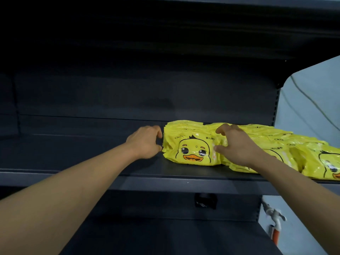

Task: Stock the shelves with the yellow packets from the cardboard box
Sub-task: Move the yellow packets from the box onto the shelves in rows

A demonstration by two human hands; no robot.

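Shelving fills most of what I see: a dark metal shelf [92, 159] in front of me, another board overhead and one lower down. To the far right a pale wall [311, 100] shows past the upright, with a small white tap [276, 217] fixed low on it. Yellow packets [276, 144] with a duck face printed on them lie along the right half of the shelf in leaning rows, reaching past the right edge of view; the left half is bare board. The cardboard box is not in sight. The leftmost stack [191, 146] sits between my hands. My left hand [145, 141] is at its left end, fingers curled and their tips touching the crimped edge of the wrapper; whether that grip truly pinches the film I cannot tell. My right hand [239, 146] lies over the right side of the stack, fingers loosely bent and pressing on top, thumb against the front face. I judge these packets light and soft, the glossy film slippery and quick to crumple, so a stack would slump if squeezed at one corner. Better to take hold flat across both ends and slide them along the board together.
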